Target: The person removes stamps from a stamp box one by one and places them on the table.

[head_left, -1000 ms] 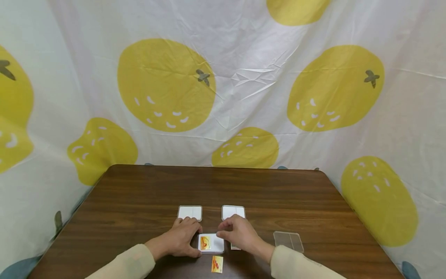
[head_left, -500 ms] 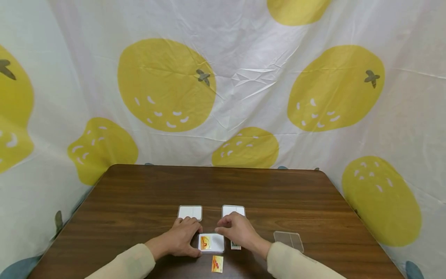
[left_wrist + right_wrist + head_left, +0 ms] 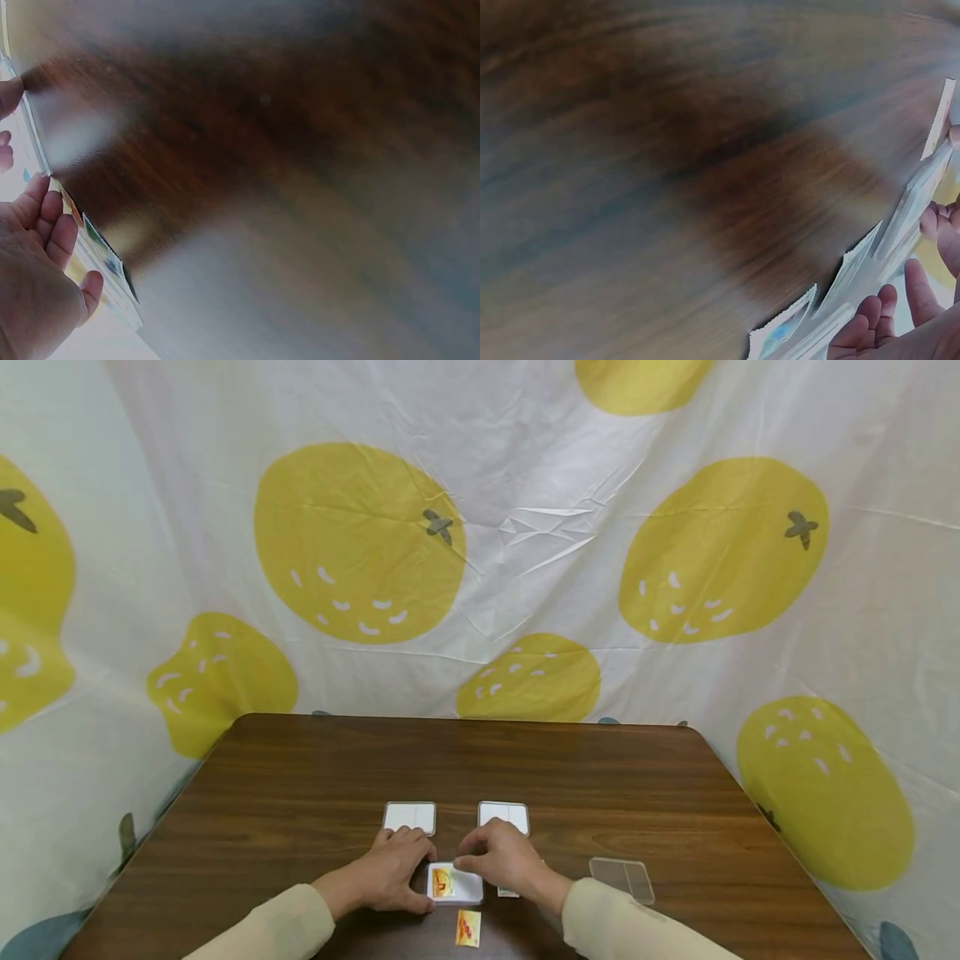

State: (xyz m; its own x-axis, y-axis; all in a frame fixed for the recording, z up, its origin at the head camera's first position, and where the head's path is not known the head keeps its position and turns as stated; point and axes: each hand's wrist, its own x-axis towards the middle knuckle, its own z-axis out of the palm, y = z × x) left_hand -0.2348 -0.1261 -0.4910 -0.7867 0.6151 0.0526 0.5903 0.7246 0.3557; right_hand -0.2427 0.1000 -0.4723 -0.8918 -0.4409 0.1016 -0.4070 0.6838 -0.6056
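Note:
In the head view, a small white-backed clear plastic case (image 3: 468, 889) lies in front of me. A yellow-orange stamp (image 3: 443, 882) sits in its left half. My left hand (image 3: 392, 870) holds the case at its left side, thumb at the near corner, fingers at the far corner. My right hand (image 3: 504, 864) reaches over the case with thumb and index together at its far edge near the stamp; whether something thin is between them is unclear. A second stamp (image 3: 468, 928) lies just nearer than the case. Another stamp (image 3: 507, 892) is partly hidden beneath my right hand.
Two white square cases (image 3: 409, 818) stand farther back, the right one (image 3: 503, 812) partly behind my right hand. A clear plastic lid (image 3: 622, 877) lies to the right on the brown wooden table (image 3: 465, 760). A white cloth with yellow fruit prints (image 3: 540, 577) hangs behind.
My right hand has slid a little to the left along the far edge of the case, its fingertips now closer to the stamp inside. The left hand and the case have stayed put.

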